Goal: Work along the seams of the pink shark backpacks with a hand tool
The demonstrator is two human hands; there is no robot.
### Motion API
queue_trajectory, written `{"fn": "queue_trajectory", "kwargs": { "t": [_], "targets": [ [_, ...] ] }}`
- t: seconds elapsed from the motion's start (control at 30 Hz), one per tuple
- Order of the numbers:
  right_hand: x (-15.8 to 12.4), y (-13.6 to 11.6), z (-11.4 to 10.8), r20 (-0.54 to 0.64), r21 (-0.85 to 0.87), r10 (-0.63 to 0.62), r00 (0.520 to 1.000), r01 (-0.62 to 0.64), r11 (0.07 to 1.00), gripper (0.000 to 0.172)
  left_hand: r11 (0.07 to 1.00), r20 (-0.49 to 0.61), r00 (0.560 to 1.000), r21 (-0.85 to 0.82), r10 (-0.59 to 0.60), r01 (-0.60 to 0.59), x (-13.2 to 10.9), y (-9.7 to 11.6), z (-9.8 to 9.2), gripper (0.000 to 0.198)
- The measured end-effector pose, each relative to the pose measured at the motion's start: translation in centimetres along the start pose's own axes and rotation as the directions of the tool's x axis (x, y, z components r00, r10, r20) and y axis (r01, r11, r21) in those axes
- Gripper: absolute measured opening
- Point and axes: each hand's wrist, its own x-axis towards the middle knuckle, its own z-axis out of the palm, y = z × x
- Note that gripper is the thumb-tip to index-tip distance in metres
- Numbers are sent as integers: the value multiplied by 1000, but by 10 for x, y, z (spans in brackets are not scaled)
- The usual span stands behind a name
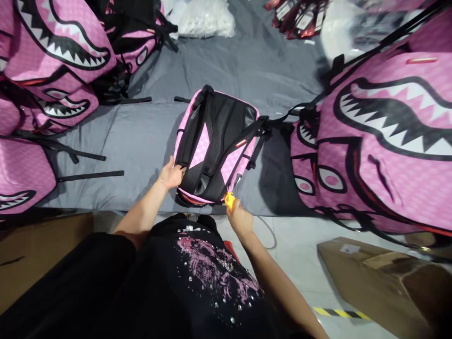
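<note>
A pink and black backpack [226, 127] lies on the grey cloth in front of me, its padded back panel and shoulder straps facing up. My left hand [171, 175] grips its lower left side, the fingertips curled over the edge by the strap. At the lower right corner, my right hand [240, 219] is closed round a small yellow tool [229, 201]. The tool's front end meets the bag's bottom edge there, and its exact kind is unclear. A shoulder strap [243, 141] crosses the bag's right side.
Pink shark-mouth backpacks are piled at left [67, 42], and a large one [395, 113] stands at right. Clear plastic bags [205, 19] and red-wrapped packets [300, 19] lie at the back. Cardboard boxes [374, 278] flank me below the grey-covered table [141, 127].
</note>
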Motion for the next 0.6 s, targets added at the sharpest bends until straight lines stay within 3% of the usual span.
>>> {"fn": "queue_trajectory", "kwargs": {
  "t": [0.2, 0.4, 0.6],
  "targets": [
    [-30, 4, -11, 27, 35, 25, 999, -26, 999, 37, 999, 222, 974, -30, 37, -31, 2, -4, -9, 91],
    [-60, 13, -17, 64, 114, 15, 998, -22, 993, 35, 999, 266, 964, -37, 13, -3, 7, -11, -10, 93],
    [-63, 13, -21, 104, 197, 77, 992, -96, 976, 40, 998, 261, 965, -46, -20, 33, 11, -13, -10, 91]
  ]
}}
